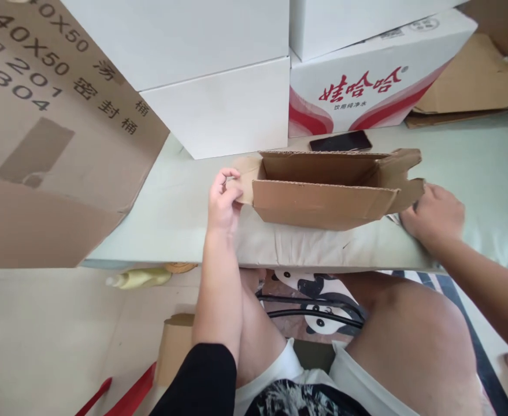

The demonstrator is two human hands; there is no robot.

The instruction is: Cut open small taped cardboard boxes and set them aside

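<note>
The left hand [223, 202] pinches the left end flap of a small open cardboard box [323, 203], thumb and fingers closed on the flap's edge. The right hand [433, 216] rests against the box's right end flap. Its fingertips are hidden behind the cardboard, so whether it grips the flap cannot be told. The box lies on the pale table [175, 214], near its front edge, between the two hands, with its opening facing up. Just behind it lies a dark phone [340, 141], and behind that stand stacked white cartons [219, 104] and a red-and-white printed carton [366, 86]. A large brown carton [49, 144] leans at the left.
</note>
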